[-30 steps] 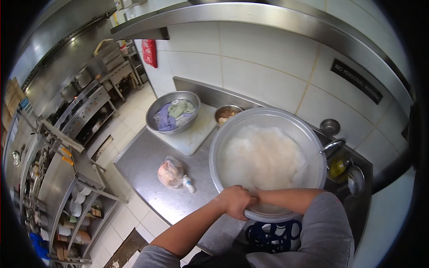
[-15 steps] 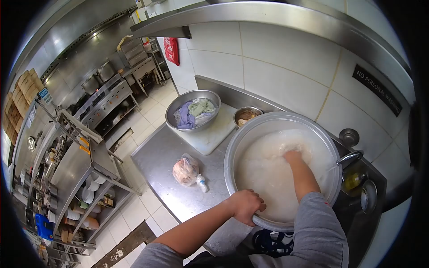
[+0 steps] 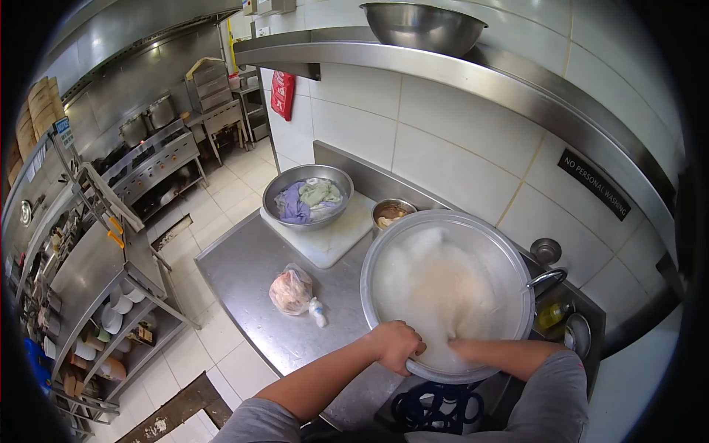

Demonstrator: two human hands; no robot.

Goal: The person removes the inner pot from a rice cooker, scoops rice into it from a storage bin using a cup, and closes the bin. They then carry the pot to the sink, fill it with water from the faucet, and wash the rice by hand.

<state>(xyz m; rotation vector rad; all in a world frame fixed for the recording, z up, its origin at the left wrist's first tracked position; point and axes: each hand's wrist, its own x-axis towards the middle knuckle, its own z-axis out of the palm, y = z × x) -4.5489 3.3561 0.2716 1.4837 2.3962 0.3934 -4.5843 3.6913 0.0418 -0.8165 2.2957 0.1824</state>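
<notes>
A large metal basin holds cloudy whitish water with a pale tan, grainy patch, possibly rice, in its middle. My left hand is closed over the basin's near-left rim. Inside the basin, close to the near side, my right hand is sunk in the water up to about the wrist. Its fingers are hidden by the cloudy liquid. Left of the basin, a knotted clear plastic bag with pinkish contents lies on the steel counter.
A metal bowl of cloths sits on a white cutting board. Behind the basin stands a small metal container. A faucet reaches the basin's right rim. Overhead, a steel shelf carries a metal bowl.
My right hand has moved from the basin's far right toward its near side. The tan patch has become more distinct. My left hand stays on the rim, and the view has shifted.
</notes>
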